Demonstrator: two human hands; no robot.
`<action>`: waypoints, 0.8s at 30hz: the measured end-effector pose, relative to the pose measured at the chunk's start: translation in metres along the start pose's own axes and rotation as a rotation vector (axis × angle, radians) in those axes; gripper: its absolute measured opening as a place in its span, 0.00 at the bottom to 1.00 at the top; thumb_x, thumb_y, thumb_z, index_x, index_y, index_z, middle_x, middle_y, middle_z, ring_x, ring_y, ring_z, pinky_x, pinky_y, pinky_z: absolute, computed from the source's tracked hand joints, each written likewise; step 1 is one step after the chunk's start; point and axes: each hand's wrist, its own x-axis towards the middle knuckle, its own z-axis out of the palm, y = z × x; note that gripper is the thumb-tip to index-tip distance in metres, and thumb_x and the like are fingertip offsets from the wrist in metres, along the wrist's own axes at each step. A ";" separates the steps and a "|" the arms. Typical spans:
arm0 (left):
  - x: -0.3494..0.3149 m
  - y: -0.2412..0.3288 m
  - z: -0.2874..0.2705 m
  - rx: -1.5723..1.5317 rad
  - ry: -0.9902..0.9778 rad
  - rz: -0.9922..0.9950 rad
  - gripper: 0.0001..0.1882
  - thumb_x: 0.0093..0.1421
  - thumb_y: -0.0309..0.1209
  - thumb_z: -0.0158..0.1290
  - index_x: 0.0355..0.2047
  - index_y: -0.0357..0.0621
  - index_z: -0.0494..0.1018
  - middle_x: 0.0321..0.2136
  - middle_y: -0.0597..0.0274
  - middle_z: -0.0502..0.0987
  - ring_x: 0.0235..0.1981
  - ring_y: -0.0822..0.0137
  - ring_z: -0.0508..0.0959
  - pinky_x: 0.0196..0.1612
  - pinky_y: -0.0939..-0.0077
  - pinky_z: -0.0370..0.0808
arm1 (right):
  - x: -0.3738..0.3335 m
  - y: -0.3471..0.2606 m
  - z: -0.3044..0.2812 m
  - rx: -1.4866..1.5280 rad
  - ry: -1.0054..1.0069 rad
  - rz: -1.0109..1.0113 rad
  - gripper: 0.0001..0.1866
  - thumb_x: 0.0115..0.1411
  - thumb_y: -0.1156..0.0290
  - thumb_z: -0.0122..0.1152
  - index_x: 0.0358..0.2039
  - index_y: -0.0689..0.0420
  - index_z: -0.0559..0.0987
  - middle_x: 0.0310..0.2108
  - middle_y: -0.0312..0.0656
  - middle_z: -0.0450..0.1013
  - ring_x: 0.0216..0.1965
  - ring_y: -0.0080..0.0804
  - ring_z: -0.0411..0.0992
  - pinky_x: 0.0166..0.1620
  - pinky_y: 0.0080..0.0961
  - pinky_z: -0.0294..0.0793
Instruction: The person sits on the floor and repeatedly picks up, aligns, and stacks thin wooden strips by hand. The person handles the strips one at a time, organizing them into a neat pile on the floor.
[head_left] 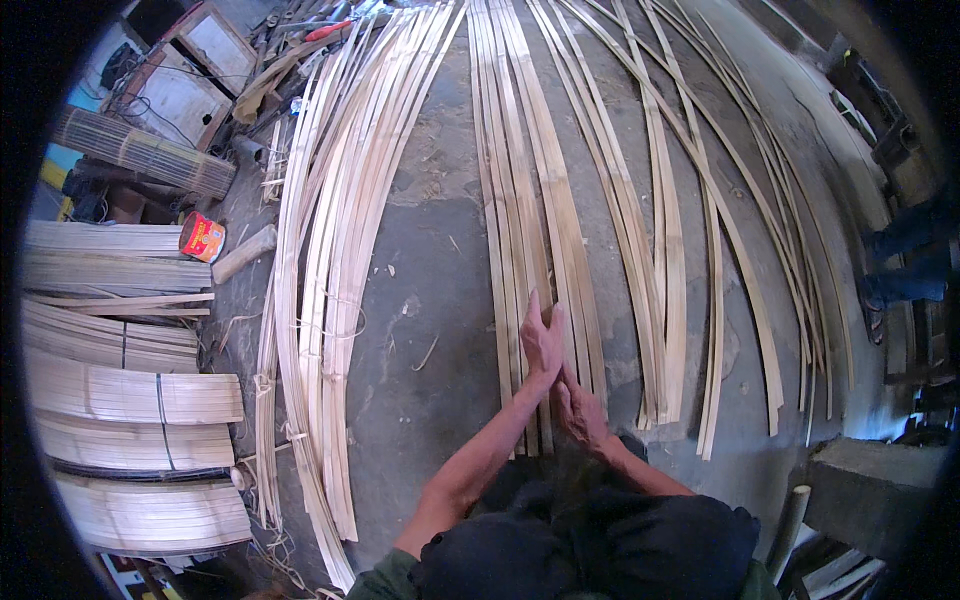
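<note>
Long pale bamboo strips [515, 200] lie lengthwise on the floor in a middle group, running from the far edge back to my body. My left hand [543, 342] rests over this group, its fingers stretched forward with a gap at the tips. Close behind and to the right, my right hand [584, 412] is low against the strips, near my left wrist. Its fingers are partly hidden, so their grip does not show. My knees, in dark cloth, cover the near ends of some strips.
More loose strips [330, 250] lie to the left, with further ones [665, 300] fanned out at right. Tied strip bundles [140, 390] are stacked at far left, beside a red tin [203, 238] and a short wooden piece [245, 255]. A concrete block [870, 480] stands at near right.
</note>
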 end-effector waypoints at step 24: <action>0.014 -0.068 -0.074 0.299 0.059 0.008 0.29 0.62 0.31 0.49 0.61 0.31 0.62 0.40 0.36 0.75 0.42 0.45 0.76 0.46 0.55 0.72 | -0.022 0.030 0.015 -0.022 0.142 -0.261 0.20 0.67 0.72 0.49 0.59 0.59 0.70 0.31 0.50 0.70 0.32 0.41 0.71 0.37 0.34 0.71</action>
